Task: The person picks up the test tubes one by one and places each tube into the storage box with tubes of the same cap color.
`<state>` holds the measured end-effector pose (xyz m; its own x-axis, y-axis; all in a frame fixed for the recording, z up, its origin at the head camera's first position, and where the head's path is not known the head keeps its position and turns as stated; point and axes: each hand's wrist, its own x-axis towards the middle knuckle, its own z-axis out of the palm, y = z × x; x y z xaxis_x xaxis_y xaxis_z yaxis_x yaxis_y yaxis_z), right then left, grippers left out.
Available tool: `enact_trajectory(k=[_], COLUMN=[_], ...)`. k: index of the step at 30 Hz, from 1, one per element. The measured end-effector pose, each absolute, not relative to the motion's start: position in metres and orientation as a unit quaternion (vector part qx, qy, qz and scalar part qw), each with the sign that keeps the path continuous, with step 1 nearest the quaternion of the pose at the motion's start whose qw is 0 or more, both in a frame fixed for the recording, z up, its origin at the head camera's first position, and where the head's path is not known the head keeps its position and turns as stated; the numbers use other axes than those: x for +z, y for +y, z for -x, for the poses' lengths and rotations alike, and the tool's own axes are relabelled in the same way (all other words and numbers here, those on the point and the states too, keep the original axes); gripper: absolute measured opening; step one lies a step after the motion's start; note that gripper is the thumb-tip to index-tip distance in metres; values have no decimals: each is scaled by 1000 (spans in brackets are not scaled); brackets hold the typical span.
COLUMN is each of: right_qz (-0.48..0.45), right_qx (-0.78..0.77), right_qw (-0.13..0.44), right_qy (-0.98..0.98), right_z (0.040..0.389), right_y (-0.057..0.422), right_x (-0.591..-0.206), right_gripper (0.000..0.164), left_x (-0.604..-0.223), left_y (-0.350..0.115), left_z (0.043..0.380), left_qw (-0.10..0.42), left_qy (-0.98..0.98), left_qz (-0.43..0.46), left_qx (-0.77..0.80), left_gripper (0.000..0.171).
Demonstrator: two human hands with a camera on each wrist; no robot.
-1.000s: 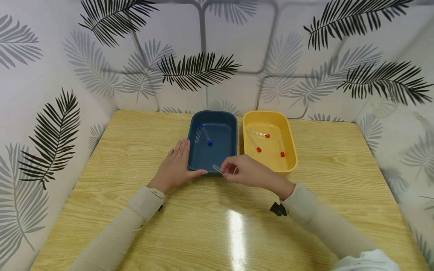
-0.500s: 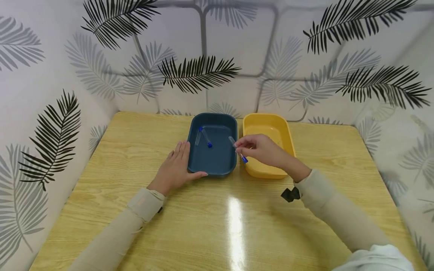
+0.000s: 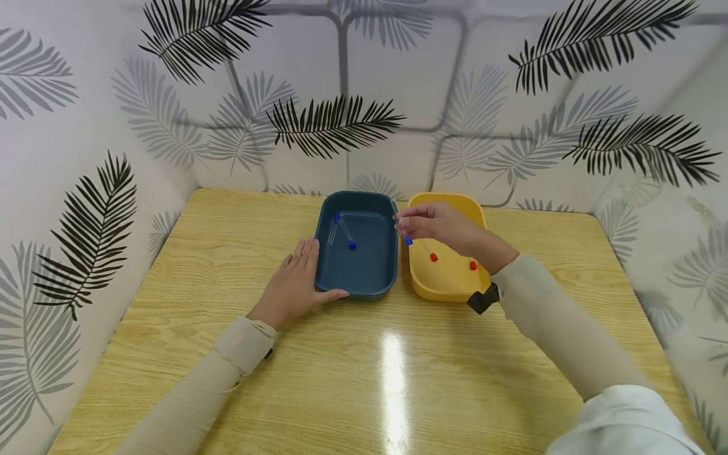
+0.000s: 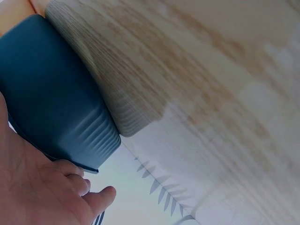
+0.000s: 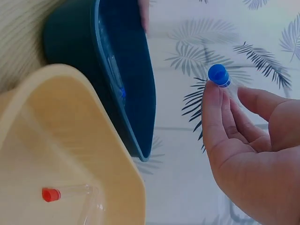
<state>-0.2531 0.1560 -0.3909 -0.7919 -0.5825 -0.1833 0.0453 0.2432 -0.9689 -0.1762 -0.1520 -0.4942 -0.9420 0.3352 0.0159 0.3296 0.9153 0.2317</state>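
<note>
In the head view, my left hand (image 3: 291,281) rests against the left side of a dark blue plastic bin (image 3: 364,275), its fingers extended and the thumb along the near rim. My right hand (image 3: 446,229) pinches a clear test tube with a blue cap (image 3: 408,240), held in the air around the gap between the blue bin and a yellow bin (image 3: 440,291). The right wrist view shows the blue cap (image 5: 218,75) sticking out past the fingertips. Inside the blue bin lie two blue-capped test tubes (image 3: 345,232). Red-capped test tubes (image 3: 433,257) lie in the yellow bin, partly hidden by the right hand.
Both bins stand side by side at the back of a wood-grain table (image 3: 318,379). Behind them hangs a pale cloth (image 3: 387,151) printed with leaves. A small black item (image 3: 483,299) sits at the right wrist.
My right hand has carried the blue-capped test tube from the near edge of the blue bin, first rightward, then farther back between the bins. The left hand has stayed in place.
</note>
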Motion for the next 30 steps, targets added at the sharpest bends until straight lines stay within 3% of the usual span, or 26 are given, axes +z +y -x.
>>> enact_trajectory(k=[8, 19, 30], right_qz=[151, 106, 98], right_qx=[-588, -552, -545], right_qw=[257, 244, 236], right_qy=[752, 790, 799], right_z=[285, 317, 338], right_y=[144, 127, 115], right_x=[-396, -410, -433], right_gripper=[34, 36, 17], left_x=[-493, -494, -494], left_y=[-153, -153, -153], left_z=[178, 178, 177], left_qw=[9, 21, 7], left_qy=[978, 979, 978], left_qz=[-169, -166, -174], left_qx=[121, 120, 118], left_gripper=[121, 121, 121])
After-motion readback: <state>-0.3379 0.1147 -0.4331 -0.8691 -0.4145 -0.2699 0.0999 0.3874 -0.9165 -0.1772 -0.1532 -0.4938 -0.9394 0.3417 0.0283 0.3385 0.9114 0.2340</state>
